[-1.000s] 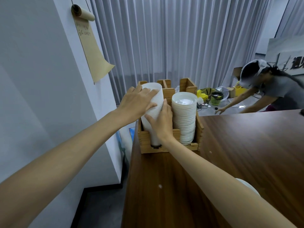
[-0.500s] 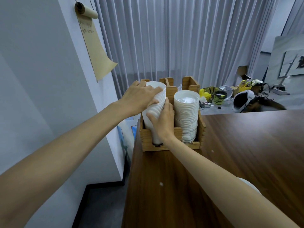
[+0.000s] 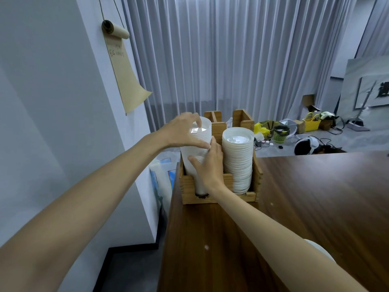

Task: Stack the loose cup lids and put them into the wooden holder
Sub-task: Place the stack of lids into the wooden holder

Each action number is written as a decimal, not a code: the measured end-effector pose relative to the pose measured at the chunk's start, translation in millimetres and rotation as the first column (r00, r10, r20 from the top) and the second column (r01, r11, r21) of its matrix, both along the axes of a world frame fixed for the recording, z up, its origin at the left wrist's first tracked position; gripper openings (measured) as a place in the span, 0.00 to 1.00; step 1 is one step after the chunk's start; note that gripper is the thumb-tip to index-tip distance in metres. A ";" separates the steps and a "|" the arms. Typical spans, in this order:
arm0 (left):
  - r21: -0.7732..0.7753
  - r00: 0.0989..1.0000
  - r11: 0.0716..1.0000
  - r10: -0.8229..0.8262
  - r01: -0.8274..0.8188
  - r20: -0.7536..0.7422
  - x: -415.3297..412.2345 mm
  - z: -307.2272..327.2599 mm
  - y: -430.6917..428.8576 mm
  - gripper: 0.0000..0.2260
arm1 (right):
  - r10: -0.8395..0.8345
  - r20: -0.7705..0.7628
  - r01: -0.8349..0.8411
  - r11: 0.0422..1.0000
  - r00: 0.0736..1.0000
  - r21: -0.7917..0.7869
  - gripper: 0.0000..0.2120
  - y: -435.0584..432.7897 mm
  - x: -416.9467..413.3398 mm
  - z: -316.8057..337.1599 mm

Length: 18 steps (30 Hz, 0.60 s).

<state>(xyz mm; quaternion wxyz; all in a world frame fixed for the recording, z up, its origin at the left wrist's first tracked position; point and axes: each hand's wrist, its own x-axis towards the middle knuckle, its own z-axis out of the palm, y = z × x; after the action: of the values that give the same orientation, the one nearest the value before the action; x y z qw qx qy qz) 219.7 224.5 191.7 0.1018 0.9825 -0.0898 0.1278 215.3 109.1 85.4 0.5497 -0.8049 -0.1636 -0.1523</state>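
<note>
A wooden holder (image 3: 188, 186) stands at the far left end of the brown table (image 3: 305, 207). Its left slot holds a tall white stack of lids (image 3: 205, 131) that tapers downward. A second white stack of lids (image 3: 239, 157) fills the right slot. My left hand (image 3: 184, 133) sits at the top of the left stack, its thumb on the front side and its fingers arched over the rim. My right hand (image 3: 208, 165) wraps the middle of the same stack from the right side. Part of a white round object (image 3: 322, 250) shows under my right forearm.
Two narrow wooden compartments (image 3: 229, 120) rise behind the stacks. A white wall with a hanging brown paper roll (image 3: 124, 68) lies to the left, grey curtains behind. Beyond the table, the floor carries a green basket (image 3: 280, 133), a yellow basket (image 3: 311, 122) and a headset (image 3: 305, 145).
My left hand has lifted from lying flat over the left stack's top, so its fingers now arch over the rim and the top lid shows. The person seen earlier behind the table is gone.
</note>
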 end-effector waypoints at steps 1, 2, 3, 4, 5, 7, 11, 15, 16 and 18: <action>0.007 1.000 1.000 -0.003 0.003 0.011 2.3 -2.0 0.3 0.30 | -0.002 0.001 0.002 1.000 1.000 0.005 0.42 0.2 0.0 -0.5; 0.011 1.000 1.000 -0.001 0.001 0.028 3.6 -3.7 0.5 0.30 | -0.002 0.000 0.002 1.000 1.000 0.008 0.42 0.1 -0.1 -0.6; 0.005 0.999 1.000 0.007 -0.007 0.043 5.6 -5.9 1.3 0.30 | -0.002 -0.001 0.002 1.000 1.000 0.009 0.42 -0.2 0.1 -0.7; -0.008 0.999 1.000 0.017 -0.016 0.051 6.8 -7.7 1.8 0.30 | -0.003 0.000 0.003 1.000 1.000 0.009 0.42 -0.6 0.4 -0.8; -0.028 0.998 0.999 0.025 -0.024 0.054 7.7 -8.9 2.3 0.29 | -0.005 0.001 0.005 1.000 1.000 0.005 0.42 -0.9 0.7 -0.7; -0.078 0.998 0.996 0.048 -0.045 0.036 9.1 -10.8 3.2 0.29 | -0.011 0.005 0.011 1.000 1.000 -0.006 0.42 -0.6 0.8 -0.6; -0.045 0.997 0.996 0.077 -0.078 -0.004 11.9 -10.4 2.0 0.32 | -0.026 0.010 0.026 0.999 1.000 -0.020 0.42 0.7 -0.1 -2.4; -0.007 0.995 0.996 0.084 -0.084 -0.061 12.5 1.1 -2.7 0.31 | -0.030 0.017 0.031 0.999 0.999 -0.020 0.42 0.8 -0.2 -2.6; 0.002 0.994 0.996 0.088 -0.088 -0.069 12.7 3.0 -4.3 0.31 | -0.029 0.016 0.029 0.999 0.999 -0.016 0.42 0.8 -0.2 -2.5; 0.018 0.991 0.993 0.115 -0.114 -0.074 13.4 4.1 -7.6 0.30 | -0.020 0.012 0.020 1.000 1.000 -0.012 0.42 0.7 -0.2 -2.1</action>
<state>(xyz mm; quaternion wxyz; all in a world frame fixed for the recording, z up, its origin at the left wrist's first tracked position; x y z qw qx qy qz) 233.1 216.8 195.8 0.0909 0.9907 -0.0301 0.0962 215.1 109.8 83.4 0.5424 -0.8088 -0.1599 -0.1616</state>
